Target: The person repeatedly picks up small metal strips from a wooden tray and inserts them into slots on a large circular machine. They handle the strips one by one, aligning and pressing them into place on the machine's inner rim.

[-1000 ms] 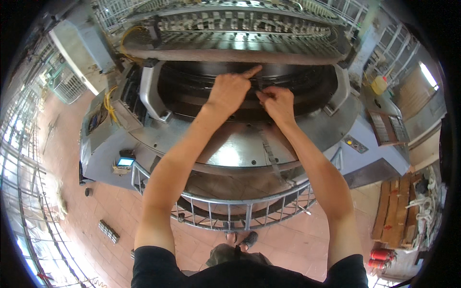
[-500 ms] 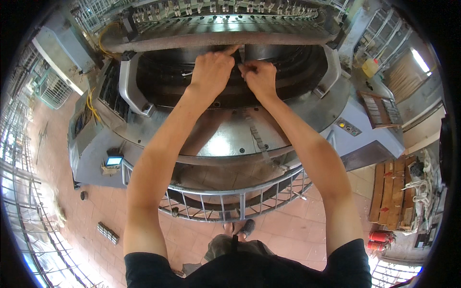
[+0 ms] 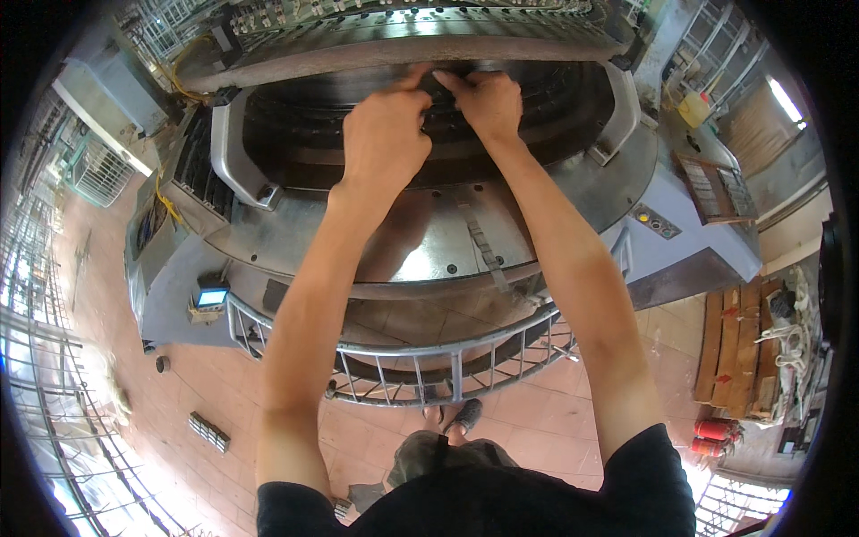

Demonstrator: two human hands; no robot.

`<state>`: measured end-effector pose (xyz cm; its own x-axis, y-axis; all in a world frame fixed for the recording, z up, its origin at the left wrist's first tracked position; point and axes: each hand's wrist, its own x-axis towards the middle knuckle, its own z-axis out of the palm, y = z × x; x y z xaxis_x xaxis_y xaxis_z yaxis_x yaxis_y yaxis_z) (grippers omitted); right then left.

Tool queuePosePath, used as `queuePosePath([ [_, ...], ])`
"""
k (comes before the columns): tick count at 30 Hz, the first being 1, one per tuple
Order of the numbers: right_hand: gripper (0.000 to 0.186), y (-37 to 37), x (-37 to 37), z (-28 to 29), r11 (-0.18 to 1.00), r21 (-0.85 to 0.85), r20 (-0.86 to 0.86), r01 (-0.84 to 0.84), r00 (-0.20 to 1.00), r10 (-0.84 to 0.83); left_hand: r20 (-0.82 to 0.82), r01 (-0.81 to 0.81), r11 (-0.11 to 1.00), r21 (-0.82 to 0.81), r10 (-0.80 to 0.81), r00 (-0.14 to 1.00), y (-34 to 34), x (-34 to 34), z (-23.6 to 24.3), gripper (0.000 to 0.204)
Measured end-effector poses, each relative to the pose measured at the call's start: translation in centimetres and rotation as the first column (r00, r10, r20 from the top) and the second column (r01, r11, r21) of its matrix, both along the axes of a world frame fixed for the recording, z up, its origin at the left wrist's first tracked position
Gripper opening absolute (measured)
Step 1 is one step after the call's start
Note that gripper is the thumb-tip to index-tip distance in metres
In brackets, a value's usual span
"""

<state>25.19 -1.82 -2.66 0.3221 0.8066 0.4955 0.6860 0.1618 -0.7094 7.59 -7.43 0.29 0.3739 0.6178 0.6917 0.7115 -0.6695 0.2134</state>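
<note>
Left hand [image 3: 385,130] was inside circular knitting machine [image 3: 429,228] | right hand [image 3: 494,103] was just beside left | grips: could not tell whether holding anything

Terracotta-pink floor tiles [image 3: 188,385] cover the lower left and continue toward the right. At far left, a tall lattice of thin metal bars [image 3: 40,329] stands against strong white glare; above it sits a pale green-and-white wire crate [image 3: 101,172]. At right, a white tubular lamp [image 3: 785,100] glows near a tan, vertically folded panel [image 3: 754,116]. Below are brown wooden boards [image 3: 729,345] and red cylinders [image 3: 713,438]. The overexposed, grid-crossed patch [image 3: 738,503] at lower right may be a window.
</note>
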Motion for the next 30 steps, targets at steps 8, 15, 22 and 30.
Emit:
queuePosePath([
  [8, 0.017, -0.1, 1.2, 1.2, 0.747, 0.227, -0.784, -0.625, 0.338, 0.52, 0.948, 0.584, 0.757, -0.294, 0.154, 0.278, 0.5, -0.5, -1.5, 0.011],
  [15, 0.014, -0.1, 0.6, 1.6, 0.77, 0.12, -0.786, -0.626, 0.414, 0.459, 0.921, 0.656, 0.647, -0.388, 0.302, 0.246, 0.9, -0.5, -1.9, 0.01],
  [22, 0.01, 0.0, 0.6, 1.5, 0.734, 0.314, -0.812, -0.602, 0.23, 0.536, 0.921, 0.72, 0.586, -0.372, 0.329, 0.208, 1.1, -0.8, -2.5, 0.011],
  [30, 0.008, 0.4, 0.5, 1.3, 0.772, 0.324, -0.804, -0.547, 0.27, 0.53, 0.908, 0.726, 0.558, -0.402, 0.343, 0.24, 1.1, -0.7, -2.9, 0.015],
])
